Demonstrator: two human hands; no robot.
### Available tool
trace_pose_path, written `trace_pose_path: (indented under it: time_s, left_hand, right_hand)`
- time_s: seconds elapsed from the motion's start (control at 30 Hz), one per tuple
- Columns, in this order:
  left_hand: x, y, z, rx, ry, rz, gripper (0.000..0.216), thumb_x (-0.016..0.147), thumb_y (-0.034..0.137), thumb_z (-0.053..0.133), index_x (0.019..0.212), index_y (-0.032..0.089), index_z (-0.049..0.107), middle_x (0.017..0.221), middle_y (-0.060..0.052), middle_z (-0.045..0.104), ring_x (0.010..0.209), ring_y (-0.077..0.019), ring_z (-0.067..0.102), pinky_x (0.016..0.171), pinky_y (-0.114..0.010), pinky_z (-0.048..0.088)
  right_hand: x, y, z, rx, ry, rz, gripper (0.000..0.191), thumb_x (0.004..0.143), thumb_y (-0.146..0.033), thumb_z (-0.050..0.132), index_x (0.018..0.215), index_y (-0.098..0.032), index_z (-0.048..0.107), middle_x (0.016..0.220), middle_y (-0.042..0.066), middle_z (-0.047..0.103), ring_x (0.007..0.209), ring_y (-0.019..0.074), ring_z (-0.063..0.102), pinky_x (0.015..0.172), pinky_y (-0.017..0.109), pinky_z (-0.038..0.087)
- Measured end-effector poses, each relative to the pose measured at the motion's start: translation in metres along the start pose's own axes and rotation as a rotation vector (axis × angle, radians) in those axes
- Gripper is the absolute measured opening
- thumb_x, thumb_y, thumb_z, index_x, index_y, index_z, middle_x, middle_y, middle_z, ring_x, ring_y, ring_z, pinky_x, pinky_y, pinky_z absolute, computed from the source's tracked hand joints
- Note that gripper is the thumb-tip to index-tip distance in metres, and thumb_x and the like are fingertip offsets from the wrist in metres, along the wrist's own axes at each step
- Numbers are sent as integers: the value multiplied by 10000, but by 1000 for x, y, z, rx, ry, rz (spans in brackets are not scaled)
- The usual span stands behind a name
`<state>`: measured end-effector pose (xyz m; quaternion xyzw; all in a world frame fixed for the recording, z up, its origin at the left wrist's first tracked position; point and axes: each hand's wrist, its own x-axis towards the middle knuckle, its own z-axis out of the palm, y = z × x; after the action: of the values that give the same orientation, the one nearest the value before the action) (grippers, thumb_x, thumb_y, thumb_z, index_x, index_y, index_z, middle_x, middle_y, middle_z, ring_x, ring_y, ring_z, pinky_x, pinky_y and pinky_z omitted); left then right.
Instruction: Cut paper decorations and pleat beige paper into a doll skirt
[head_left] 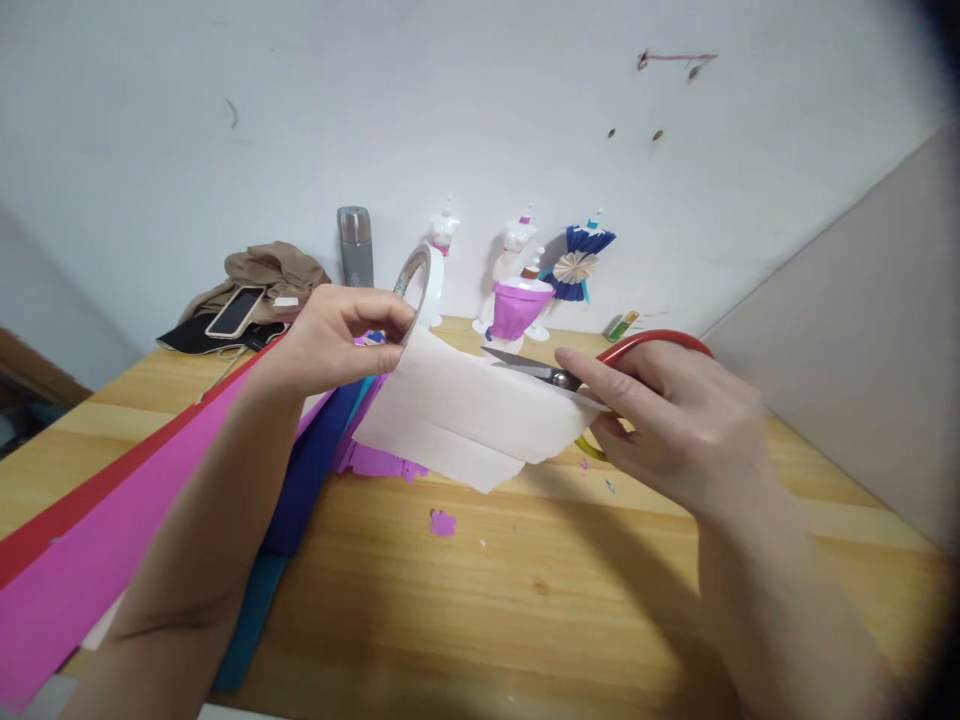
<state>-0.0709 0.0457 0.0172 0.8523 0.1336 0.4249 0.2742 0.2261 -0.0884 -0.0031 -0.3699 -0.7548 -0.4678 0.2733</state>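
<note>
My left hand (pixel 341 335) pinches the upper left corner of a folded pale pink paper sheet (pixel 465 410) and holds it above the wooden table (pixel 525 590). My right hand (pixel 667 420) grips red-handled scissors (pixel 592 370). Their blades lie along the sheet's upper right edge and point left. A small purple paper scrap (pixel 442 523) lies on the table below the sheet.
Long rolls of pink, red, blue and teal paper (pixel 112 530) run along the left under my forearm. A tape roll (pixel 420 280), white doll stands with paper dresses (pixel 525 290), a grey flask (pixel 355 245), a phone (pixel 235 311) and a brown cloth stand by the wall.
</note>
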Motion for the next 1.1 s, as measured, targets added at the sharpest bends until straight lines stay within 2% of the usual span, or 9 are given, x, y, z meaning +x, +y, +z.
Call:
trace_pose_path:
  time_s: [0.1, 0.37, 0.6, 0.8, 0.9, 1.0, 1.1]
  left_hand:
    - [-1, -1, 0, -2, 13, 13, 220, 736, 357, 872, 805, 204, 730, 758, -20, 748, 751, -186, 670, 696, -315, 583]
    - [1, 1, -1, 40, 9, 50, 134, 754, 283, 837, 773, 191, 742, 740, -18, 737, 714, -166, 657, 671, -284, 571]
    - [2, 5, 8, 31, -2, -3, 132, 775, 307, 792, 767, 185, 740, 739, -3, 723, 714, -163, 674, 674, -265, 560]
    - [2, 2, 10, -29, 38, -13, 181, 780, 331, 805, 780, 163, 740, 738, -17, 729, 697, -156, 678, 668, -260, 567]
    - [3, 1, 10, -46, 44, -19, 219, 778, 367, 818, 785, 164, 737, 747, -22, 738, 697, -156, 684, 658, -255, 572]
    - [3, 1, 12, -55, 36, -9, 198, 777, 344, 823, 787, 166, 738, 748, -20, 741, 704, -153, 689, 671, -250, 574]
    - [3, 1, 16, -90, 32, -1, 154, 777, 294, 819, 792, 161, 741, 754, -19, 747, 706, -149, 694, 685, -246, 575]
  right_hand:
    - [-2, 2, 0, -6, 12, 13, 585, 819, 22, 536, 1319, -271, 612, 710, -17, 576, 650, 138, 509, 565, 257, 365]
    - [-2, 3, 1, -15, 25, 5, 490, 833, 11, 585, 1248, -245, 629, 706, -20, 559, 654, 140, 476, 575, 256, 354]
    - [-5, -3, 5, 27, 12, 46, 686, 791, 58, 482, 1363, -299, 611, 704, -19, 583, 653, 144, 484, 586, 261, 357]
    - [-3, -2, 5, -3, 57, 27, 572, 825, 43, 569, 1305, -260, 640, 697, -22, 536, 648, 126, 467, 562, 250, 324]
    - [0, -2, 5, 7, 74, 19, 457, 852, -21, 622, 1255, -233, 658, 685, -21, 523, 636, 131, 452, 560, 252, 335]
    - [1, -4, 5, 8, 87, 42, 373, 885, -76, 621, 1219, -238, 662, 680, -21, 514, 627, 132, 435, 566, 250, 341]
    - [0, -6, 5, 15, 87, 43, 368, 884, -52, 614, 1208, -224, 641, 698, -11, 524, 641, 135, 434, 567, 249, 338]
